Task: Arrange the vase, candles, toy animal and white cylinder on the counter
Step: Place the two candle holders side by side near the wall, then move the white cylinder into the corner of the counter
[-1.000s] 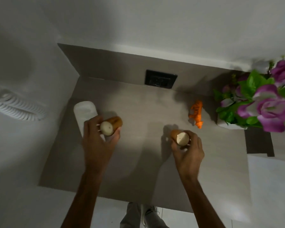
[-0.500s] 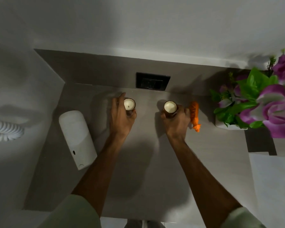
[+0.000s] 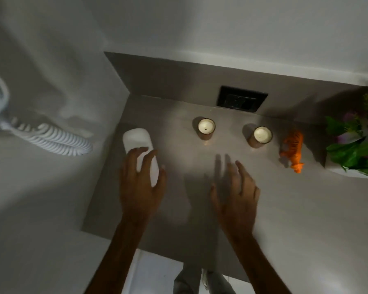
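Two candles stand upright on the grey counter (image 3: 285,209), side by side and well apart, both near the back edge below a dark wall socket (image 3: 241,99). The left candle (image 3: 206,128) and the right candle (image 3: 261,136) each show a pale wax top in a brown holder, and neither is touched by a hand.

The left hand (image 3: 139,185) reaches over the white cylinder (image 3: 136,143), which lies on its side near the counter's left edge; the fingers are spread and curved over its near end, but whether they press on it cannot be told. The right hand (image 3: 236,194) hovers open above the bare counter in front of the candles, fingers blurred and holding nothing.

The orange toy animal (image 3: 293,149) lies just right of the right candle. Beyond it, at the right edge, stands the vase (image 3: 348,172) with green leaves and purple flowers (image 3: 357,136). A white coiled cord (image 3: 51,139) hangs at left.
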